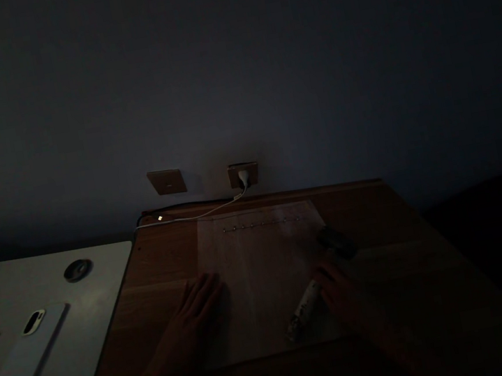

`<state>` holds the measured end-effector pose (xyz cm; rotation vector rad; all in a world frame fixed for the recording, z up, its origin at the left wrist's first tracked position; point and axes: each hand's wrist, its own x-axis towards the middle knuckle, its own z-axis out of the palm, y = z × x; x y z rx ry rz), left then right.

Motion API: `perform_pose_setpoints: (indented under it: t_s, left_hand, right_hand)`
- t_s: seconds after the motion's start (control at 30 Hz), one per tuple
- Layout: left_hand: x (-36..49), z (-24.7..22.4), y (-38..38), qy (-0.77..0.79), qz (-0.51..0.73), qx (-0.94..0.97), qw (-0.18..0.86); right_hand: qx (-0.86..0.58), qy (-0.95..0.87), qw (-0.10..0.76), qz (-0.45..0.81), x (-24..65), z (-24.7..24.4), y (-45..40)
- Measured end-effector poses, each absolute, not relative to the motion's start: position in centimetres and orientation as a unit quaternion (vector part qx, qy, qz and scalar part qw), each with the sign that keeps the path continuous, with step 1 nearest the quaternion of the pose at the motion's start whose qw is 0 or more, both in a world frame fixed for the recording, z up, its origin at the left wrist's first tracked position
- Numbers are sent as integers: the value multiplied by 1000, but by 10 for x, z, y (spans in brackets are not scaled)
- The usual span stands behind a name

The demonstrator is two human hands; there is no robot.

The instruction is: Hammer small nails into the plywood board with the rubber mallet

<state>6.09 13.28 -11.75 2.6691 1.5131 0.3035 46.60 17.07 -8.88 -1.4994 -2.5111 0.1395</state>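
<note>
A large pale sheet of paper (257, 264) lies on the wooden table, with a thin line of small dots (252, 225) across its far part. My left hand (200, 297) rests flat over the sheet's left edge, fingers stretched out, holding nothing. On the right side of the sheet is my right hand (340, 292), its fingers partly lost in the dark. A white tube-like thing with dark marks (304, 309) lies slanted on the paper, its upper end at my right fingers; whether they grip it is unclear. Beyond that hand sits a dark rounded object (336, 242), kind unclear.
At the left, a white table (104, 291) adjoins the wooden table (131, 306). It bears a phone (25, 370) and a dark ring-shaped thing (78, 270). A white cable (207, 212) runs along the back to a plug (243, 178) in the wall socket.
</note>
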Motion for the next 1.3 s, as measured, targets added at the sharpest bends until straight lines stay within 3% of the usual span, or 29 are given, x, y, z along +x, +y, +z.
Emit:
perform_pose_setpoints:
  t_s: [0.23, 0.33, 0.53, 1.3]
  left_hand:
    - [69, -90, 182, 511, 182, 836, 80]
    - [89, -77, 238, 531, 258, 803, 77]
    - [111, -78, 313, 514, 231, 811, 158]
    - [120, -70, 324, 480, 176, 840, 179]
  right_hand:
    - [-594, -785, 170, 43, 462, -60, 235]
    - [-599, -796, 73, 50, 447, -44, 292]
    - [-556, -825, 17, 97, 433, -54, 348]
    - [-481, -858, 69, 169, 393, -51, 343]
